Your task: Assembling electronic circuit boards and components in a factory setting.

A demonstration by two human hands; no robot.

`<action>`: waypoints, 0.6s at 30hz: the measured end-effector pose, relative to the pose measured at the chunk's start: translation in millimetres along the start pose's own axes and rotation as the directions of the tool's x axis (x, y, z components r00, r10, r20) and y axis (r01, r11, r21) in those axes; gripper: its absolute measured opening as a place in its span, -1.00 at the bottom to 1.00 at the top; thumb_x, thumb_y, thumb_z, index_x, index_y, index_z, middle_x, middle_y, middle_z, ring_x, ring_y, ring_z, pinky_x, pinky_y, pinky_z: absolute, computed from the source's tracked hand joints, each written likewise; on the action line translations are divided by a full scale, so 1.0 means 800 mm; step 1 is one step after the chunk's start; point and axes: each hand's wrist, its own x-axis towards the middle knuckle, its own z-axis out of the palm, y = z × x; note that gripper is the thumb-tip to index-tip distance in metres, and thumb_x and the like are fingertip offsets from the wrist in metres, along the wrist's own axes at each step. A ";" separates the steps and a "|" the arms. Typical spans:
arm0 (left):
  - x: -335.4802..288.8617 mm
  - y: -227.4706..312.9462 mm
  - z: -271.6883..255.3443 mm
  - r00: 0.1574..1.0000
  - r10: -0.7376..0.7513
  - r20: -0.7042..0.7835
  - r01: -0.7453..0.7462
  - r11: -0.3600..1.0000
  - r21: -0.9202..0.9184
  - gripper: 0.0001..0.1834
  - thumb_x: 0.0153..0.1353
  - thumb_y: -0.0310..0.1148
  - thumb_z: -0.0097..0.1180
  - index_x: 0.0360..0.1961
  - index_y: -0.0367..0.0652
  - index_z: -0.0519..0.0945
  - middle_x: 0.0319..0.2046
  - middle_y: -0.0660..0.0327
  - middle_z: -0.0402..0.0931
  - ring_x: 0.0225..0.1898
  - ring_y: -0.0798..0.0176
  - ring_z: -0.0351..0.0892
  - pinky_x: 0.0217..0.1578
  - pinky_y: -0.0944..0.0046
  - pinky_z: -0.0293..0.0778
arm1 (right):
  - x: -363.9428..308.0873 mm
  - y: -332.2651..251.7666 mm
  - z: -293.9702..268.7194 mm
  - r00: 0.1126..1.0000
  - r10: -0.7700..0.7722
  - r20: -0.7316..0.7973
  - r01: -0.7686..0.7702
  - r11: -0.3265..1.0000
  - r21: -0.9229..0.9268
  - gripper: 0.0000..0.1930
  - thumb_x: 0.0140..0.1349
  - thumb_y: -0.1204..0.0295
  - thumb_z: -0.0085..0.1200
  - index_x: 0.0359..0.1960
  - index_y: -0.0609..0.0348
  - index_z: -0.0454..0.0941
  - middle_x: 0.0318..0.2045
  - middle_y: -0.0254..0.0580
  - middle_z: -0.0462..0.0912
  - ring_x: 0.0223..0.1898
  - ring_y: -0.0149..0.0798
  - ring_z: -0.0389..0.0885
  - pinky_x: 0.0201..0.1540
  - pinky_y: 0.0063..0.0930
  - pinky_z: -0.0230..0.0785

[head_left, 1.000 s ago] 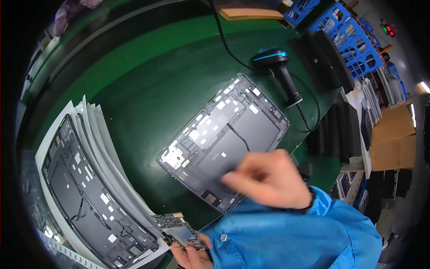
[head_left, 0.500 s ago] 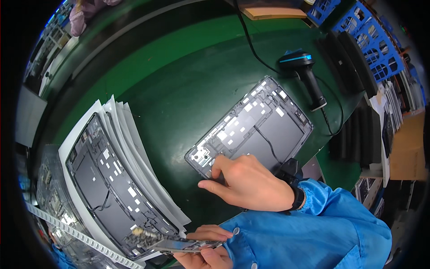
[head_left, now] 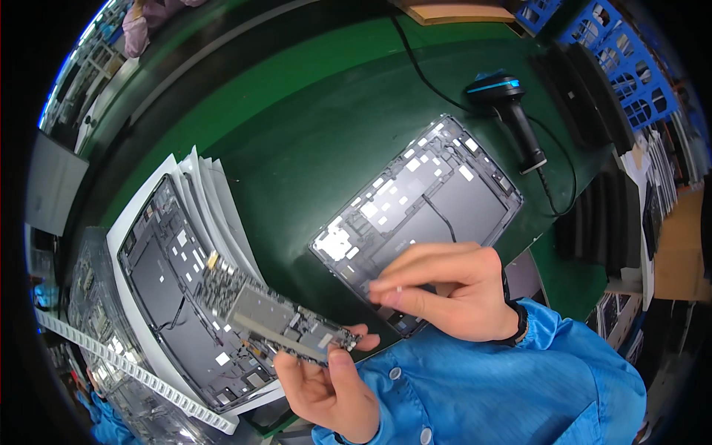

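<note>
A long circuit board, crowded with small components, is tilted up in my left hand, fingers and thumb gripping its lower right end. It hangs over the near side of a dark grey tablet housing that lies on white sheets. My right hand is closed in a pinch over the lower edge of a second housing on the green table. A tiny whitish speck shows at its fingertips, too small to name. White pads and a black cable are inside that second housing.
A black and blue handheld scanner with a cable lies beyond the second housing. Black foam pieces and blue crates stand at the right. Clear plastic trays with a white strip are at the far left.
My left hand has raised and turned the circuit board so its face shows. My right hand has drawn back to the right from the housing's left corner, fingers now pinched together.
</note>
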 end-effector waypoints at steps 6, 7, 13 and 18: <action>0.015 -0.007 -0.009 0.969 -0.097 0.226 0.174 0.921 -0.349 -0.75 0.49 -0.42 -0.04 0.08 -0.35 0.44 -0.15 0.03 0.62 -0.17 0.21 0.66 -0.20 0.25 0.60 | -0.020 -0.011 -0.003 0.999 0.000 0.046 -0.003 0.998 0.064 -0.80 0.11 0.79 0.31 -0.20 0.47 0.73 -0.33 0.11 0.76 -0.27 -0.14 0.80 -0.21 -0.42 0.63; 0.014 -0.007 -0.007 0.967 -0.099 0.236 0.179 0.919 -0.350 -0.75 0.49 -0.42 -0.04 0.08 -0.35 0.44 -0.15 0.03 0.62 -0.17 0.21 0.66 -0.20 0.25 0.60 | -0.021 -0.013 -0.003 0.997 -0.048 0.056 0.045 0.997 0.061 -0.81 0.11 0.78 0.31 -0.21 0.46 0.73 -0.33 0.11 0.76 -0.27 -0.14 0.80 -0.21 -0.42 0.63; 0.014 -0.013 -0.010 0.975 -0.055 0.217 0.116 0.952 -0.282 -0.69 0.45 -0.45 -0.03 0.14 -0.36 0.41 -0.07 0.05 0.60 -0.11 0.19 0.64 -0.09 0.19 0.59 | -0.033 -0.014 0.005 0.998 -0.065 -0.005 0.065 0.998 0.006 -0.85 0.13 0.68 0.23 -0.25 0.33 0.73 -0.36 -0.08 0.74 -0.40 -0.21 0.73 -0.35 -0.46 0.52; 0.017 -0.020 -0.017 0.973 -0.042 0.225 0.098 0.965 -0.242 -0.71 0.43 -0.47 0.01 0.11 -0.36 0.41 -0.07 0.04 0.60 -0.11 0.19 0.63 -0.05 0.17 0.57 | -0.032 -0.004 0.004 0.993 -0.088 0.079 0.093 0.994 -0.058 -0.82 0.01 0.74 0.25 -0.29 0.41 0.73 -0.40 0.03 0.73 -0.46 -0.23 0.73 -0.43 -0.54 0.51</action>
